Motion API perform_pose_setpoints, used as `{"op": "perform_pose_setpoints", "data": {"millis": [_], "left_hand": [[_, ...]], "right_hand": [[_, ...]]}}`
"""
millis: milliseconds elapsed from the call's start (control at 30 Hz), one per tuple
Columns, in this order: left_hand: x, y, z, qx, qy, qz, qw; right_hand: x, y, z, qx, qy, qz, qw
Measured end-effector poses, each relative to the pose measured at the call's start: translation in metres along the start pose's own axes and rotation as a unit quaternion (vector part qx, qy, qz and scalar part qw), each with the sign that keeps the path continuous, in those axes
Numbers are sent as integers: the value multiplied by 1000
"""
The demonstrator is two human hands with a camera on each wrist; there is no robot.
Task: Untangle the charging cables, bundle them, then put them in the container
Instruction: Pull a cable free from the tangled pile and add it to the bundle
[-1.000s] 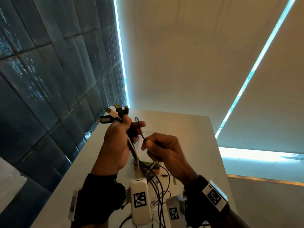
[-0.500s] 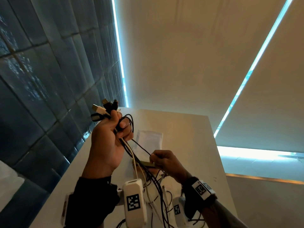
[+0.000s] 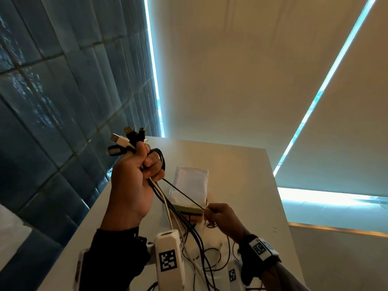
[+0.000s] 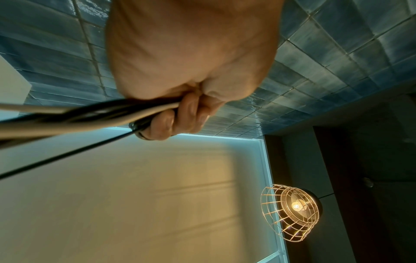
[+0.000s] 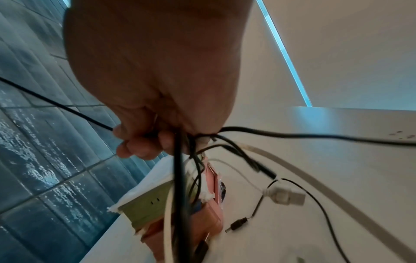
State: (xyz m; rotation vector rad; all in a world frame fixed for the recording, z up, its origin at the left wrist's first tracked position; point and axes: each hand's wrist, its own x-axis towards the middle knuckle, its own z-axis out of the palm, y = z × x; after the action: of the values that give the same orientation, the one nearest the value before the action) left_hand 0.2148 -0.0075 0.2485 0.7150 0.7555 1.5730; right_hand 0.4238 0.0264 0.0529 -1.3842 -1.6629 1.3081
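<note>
My left hand (image 3: pixel 142 164) is raised above the table and grips a bunch of black and white charging cables (image 3: pixel 168 206); their plug ends (image 3: pixel 126 139) stick out above the fist. In the left wrist view the curled fingers (image 4: pixel 180 117) wrap the cable bunch (image 4: pixel 90 113). My right hand (image 3: pixel 212 213), lower and to the right, pinches one thin black cable (image 3: pixel 184 194) stretched taut from the left fist. In the right wrist view that hand (image 5: pixel 144 142) holds the thin cable (image 5: pixel 56 105) amid hanging strands. A fabric pouch (image 3: pixel 193 185) lies on the table behind the hands.
The white table (image 3: pixel 241 175) runs beside a blue tiled wall (image 3: pixel 52 101) on the left. Loose cable ends and a white USB plug (image 5: pixel 286 195) lie on the table near the pouch (image 5: pixel 146 201). A wire-cage lamp (image 4: pixel 292 211) hangs overhead.
My right hand has slid down and to the right along the thin black cable, pulling it taut. My left hand has risen and moved left with the bunch.
</note>
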Motion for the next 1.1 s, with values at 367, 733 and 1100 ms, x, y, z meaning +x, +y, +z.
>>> {"op": "perform_pose_setpoints", "data": {"millis": [367, 733, 1100], "left_hand": [[1, -14, 13, 92, 29, -41, 995], [-4, -28, 27, 196, 16, -25, 980], [-2, -15, 22, -34, -52, -50, 997]], "right_hand": [[-9, -84, -20, 202, 124, -62, 970], [-27, -144, -7, 297, -89, -142, 940], [-14, -102, -6, 306, -114, -85, 941]]}}
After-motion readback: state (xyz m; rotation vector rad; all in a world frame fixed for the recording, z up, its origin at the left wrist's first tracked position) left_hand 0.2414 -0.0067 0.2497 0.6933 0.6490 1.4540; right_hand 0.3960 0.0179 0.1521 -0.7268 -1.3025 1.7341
